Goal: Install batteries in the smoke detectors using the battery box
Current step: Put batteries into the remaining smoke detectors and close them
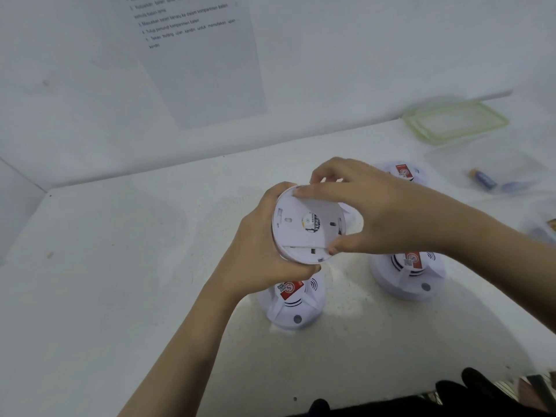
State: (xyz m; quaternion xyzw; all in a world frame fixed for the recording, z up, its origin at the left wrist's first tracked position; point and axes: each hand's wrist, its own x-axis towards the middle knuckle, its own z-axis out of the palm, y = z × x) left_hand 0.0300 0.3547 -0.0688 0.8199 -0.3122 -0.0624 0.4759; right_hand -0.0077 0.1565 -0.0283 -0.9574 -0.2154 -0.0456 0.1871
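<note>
Between both hands, one smoke detector is held base-up: cradled by the left hand, its back plate pinched by the right hand. Three detectors rest on the bench nearby, apparently unopened. Beyond the right hand, batteries lie in the battery box. Installation is judged largely outstanding.

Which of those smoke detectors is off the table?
The smoke detector held in both hands, its back facing the camera. The other three sit on the table, red labels up.
</note>
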